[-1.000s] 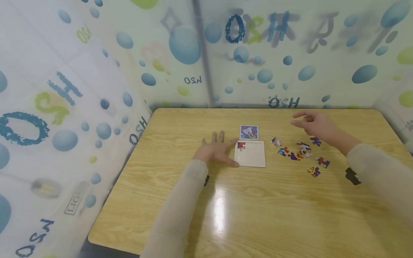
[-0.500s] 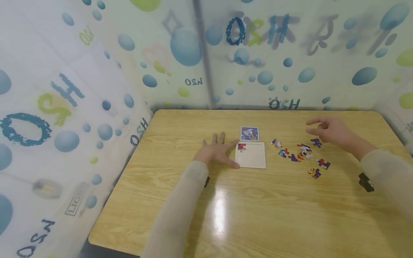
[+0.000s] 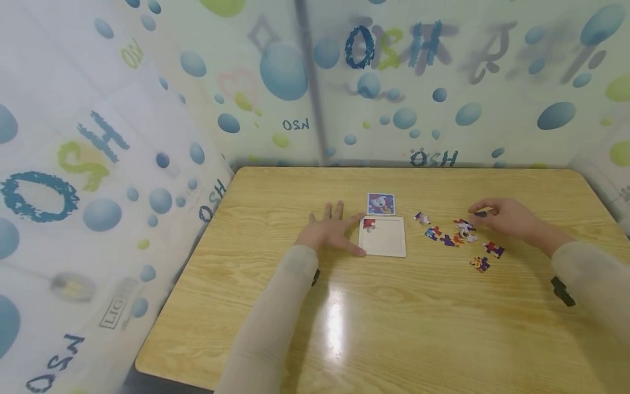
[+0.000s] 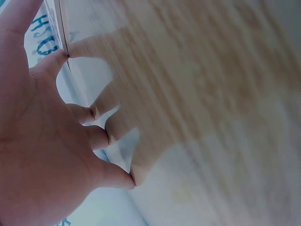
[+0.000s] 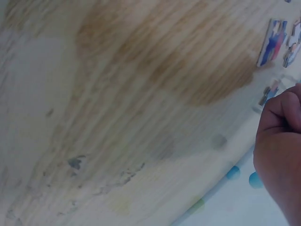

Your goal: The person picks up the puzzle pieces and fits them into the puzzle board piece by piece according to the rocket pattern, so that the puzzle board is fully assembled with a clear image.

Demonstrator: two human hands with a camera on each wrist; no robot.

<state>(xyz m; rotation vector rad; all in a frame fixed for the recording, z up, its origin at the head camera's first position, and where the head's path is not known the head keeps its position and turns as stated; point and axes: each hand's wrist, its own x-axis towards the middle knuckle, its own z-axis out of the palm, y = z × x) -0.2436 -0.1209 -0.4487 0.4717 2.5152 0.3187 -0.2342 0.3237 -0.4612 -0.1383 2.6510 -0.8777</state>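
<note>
My left hand (image 3: 331, 233) lies with fingers spread on the table, thumb and index fingertips right at the left edge of the white puzzle board (image 3: 386, 241). One red piece (image 3: 369, 223) sits in the board's upper left corner. A square picture card (image 3: 381, 203) lies just behind the board. On the right, my right hand (image 3: 509, 218) pinches a dark purple puzzle piece (image 3: 480, 214) between thumb and index finger; most of that piece is hidden. Several loose pieces (image 3: 447, 239) lie between the board and this hand. In the right wrist view, the hand (image 5: 280, 122) has curled fingers.
A red and purple piece (image 3: 494, 250) and a yellow and purple piece (image 3: 479, 264) lie nearer the front. The wooden table (image 3: 418, 317) meets a patterned wall (image 3: 344, 109) at the back, with another wall at its left.
My right hand first moved right, away from the middle, then came down onto the purple piece at the back of the loose pieces and took hold of it. The left hand stayed put.
</note>
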